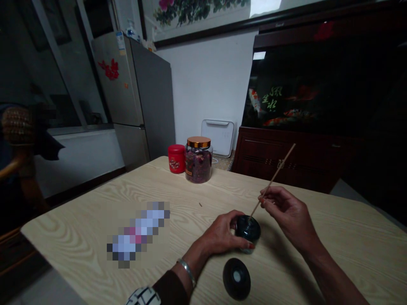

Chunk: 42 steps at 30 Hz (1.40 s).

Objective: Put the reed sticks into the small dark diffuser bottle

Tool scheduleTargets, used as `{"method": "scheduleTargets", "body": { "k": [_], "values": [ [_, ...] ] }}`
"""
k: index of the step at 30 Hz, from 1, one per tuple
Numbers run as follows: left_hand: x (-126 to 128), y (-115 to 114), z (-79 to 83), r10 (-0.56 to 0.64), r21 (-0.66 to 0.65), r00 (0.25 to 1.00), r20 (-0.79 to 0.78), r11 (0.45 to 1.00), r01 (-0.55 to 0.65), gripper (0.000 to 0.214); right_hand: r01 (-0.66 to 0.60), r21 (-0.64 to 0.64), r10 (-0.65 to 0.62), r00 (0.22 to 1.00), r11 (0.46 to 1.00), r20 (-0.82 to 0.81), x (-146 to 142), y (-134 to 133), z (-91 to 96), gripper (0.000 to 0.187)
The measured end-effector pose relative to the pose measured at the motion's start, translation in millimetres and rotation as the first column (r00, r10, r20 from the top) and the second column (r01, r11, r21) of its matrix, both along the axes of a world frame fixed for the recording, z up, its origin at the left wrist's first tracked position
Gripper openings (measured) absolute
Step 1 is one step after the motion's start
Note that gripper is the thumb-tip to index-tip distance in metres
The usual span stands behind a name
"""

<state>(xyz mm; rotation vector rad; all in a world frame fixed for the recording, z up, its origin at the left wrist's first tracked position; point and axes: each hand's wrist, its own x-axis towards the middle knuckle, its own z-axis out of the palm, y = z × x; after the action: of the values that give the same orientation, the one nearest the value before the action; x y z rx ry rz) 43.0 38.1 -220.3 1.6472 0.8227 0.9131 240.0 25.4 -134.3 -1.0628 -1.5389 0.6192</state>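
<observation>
My left hand (pixel 222 235) is wrapped round a small, glossy dark pot (pixel 248 231) on the table, thumb in front and fingers behind. In a pinch of thumb and fingers, my right hand (pixel 286 209) holds a thin wooden stick (pixel 275 174). The stick slants down to the left, and its lower end meets the top of the pot; how far it goes in I cannot tell. A round dark lid (pixel 237 279) with a pale spot at its centre lies nearer to me, below the pot.
On the wood-grain table (pixel 152 186) are a red canister (pixel 177 159), a jar of dried flowers (pixel 199 163) with a copper-coloured lid, and a blurred-out long item (pixel 138 235). A small brown fragment (pixel 200 204) lies mid-table. Behind stand a fridge (pixel 152 93) and a fish tank (pixel 302 93).
</observation>
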Motion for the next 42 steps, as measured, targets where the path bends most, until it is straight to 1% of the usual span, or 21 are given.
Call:
{"method": "scheduleTargets", "body": {
  "k": [4, 6, 8, 10, 12, 14, 15, 16, 17, 19, 21, 22, 23, 25, 27, 31, 42],
  "values": [
    [0.3, 1.4, -2.3, -0.012, 0.023, 1.0, 0.007, 1.0, 0.011, 0.075, -0.078, -0.071, 0.083, 0.994, 0.994, 0.077, -7.4, -0.5, -5.9, 0.02],
    [0.3, 1.6, -2.9, -0.006, 0.032, 1.0, 0.004, 0.999, 0.006, 0.075, -0.137, -0.132, 0.153, 0.981, 0.982, 0.118, -9.2, -1.2, -5.6, 0.022],
    [0.0, 1.1, -2.5, -0.011, 0.035, 1.0, 0.009, 0.999, 0.011, 0.075, -0.167, -0.192, 0.198, 0.968, 0.967, 0.156, -5.0, -1.3, -2.0, 0.027],
    [-0.4, 0.1, -1.2, -0.015, 0.028, 1.0, 0.01, 1.0, 0.014, 0.074, -0.126, -0.223, 0.166, 0.971, 0.966, 0.169, 9.0, -0.2, 4.0, 0.033],
    [-0.7, -0.8, 0.2, -0.013, 0.014, 1.0, 0.005, 1.0, 0.013, 0.075, -0.011, -0.214, 0.054, 0.978, 0.977, 0.199, 33.4, 2.9, 9.2, 0.037],
    [-0.6, -1.2, 1.2, -0.014, 0.003, 1.0, 0.005, 1.0, 0.014, 0.076, 0.121, -0.174, -0.062, 0.948, 0.977, 0.312, 63.7, 7.7, 10.4, 0.036],
    [-0.4, -1.1, 1.3, -0.014, 0.002, 1.0, 0.005, 1.0, 0.014, 0.076, 0.17, -0.152, -0.096, 0.911, 0.974, 0.402, 78.6, 10.6, 8.6, 0.034],
    [-0.2, -0.8, 1.1, -0.011, 0.003, 1.0, 0.001, 1.0, 0.011, 0.076, 0.196, -0.15, -0.096, 0.859, 0.969, 0.503, 91.9, 13.4, 5.3, 0.03],
    [0.1, -0.5, 0.8, -0.006, 0.005, 1.0, -0.005, 1.0, 0.006, 0.077, 0.228, -0.16, -0.088, 0.793, 0.96, 0.603, 103.0, 16.2, 0.6, 0.026],
    [0.5, 0.4, -0.4, 0.001, 0.01, 1.0, -0.012, 1.0, -0.001, 0.078, 0.31, -0.205, -0.042, 0.635, 0.928, 0.771, 117.0, 21.1, -11.9, 0.016],
    [0.7, 1.1, -1.6, -0.006, 0.011, 1.0, -0.004, 1.0, 0.006, 0.077, 0.408, -0.237, 0.001, 0.501, 0.882, 0.865, 122.1, 24.9, -26.1, 0.01],
    [0.8, 1.4, -2.1, -0.01, 0.011, 1.0, 0.001, 1.0, 0.01, 0.076, 0.443, -0.244, 0.014, 0.462, 0.863, 0.887, 122.7, 26.5, -32.9, 0.009],
    [0.7, 1.6, -2.5, -0.012, 0.009, 1.0, 0.004, 1.0, 0.012, 0.075, 0.465, -0.249, 0.022, 0.44, 0.849, 0.898, 123.1, 27.9, -39.4, 0.009],
    [0.5, 1.7, -2.9, -0.012, 0.005, 1.0, 0.003, 1.0, 0.012, 0.075, 0.485, -0.259, 0.033, 0.427, 0.835, 0.904, 124.4, 30.3, -50.7, 0.013],
    [0.3, 1.6, -2.9, -0.014, 0.001, 1.0, 0.002, 1.0, 0.014, 0.076, 0.482, -0.274, 0.049, 0.428, 0.832, 0.903, 127.5, 32.4, -59.5, 0.015],
    [0.1, 1.1, -2.7, -0.022, 0.003, 1.0, 0.014, 1.0, 0.022, 0.075, 0.468, -0.284, 0.069, 0.425, 0.837, 0.903, 133.6, 35.7, -69.8, 0.011],
    [0.0, 0.7, -1.1, -0.025, -0.018, 0.999, 0.028, 1.0, 0.026, 0.076, 0.49, -0.277, 0.053, 0.422, 0.827, 0.905, 131.5, 35.5, -69.3, 0.012]
  ]
}}
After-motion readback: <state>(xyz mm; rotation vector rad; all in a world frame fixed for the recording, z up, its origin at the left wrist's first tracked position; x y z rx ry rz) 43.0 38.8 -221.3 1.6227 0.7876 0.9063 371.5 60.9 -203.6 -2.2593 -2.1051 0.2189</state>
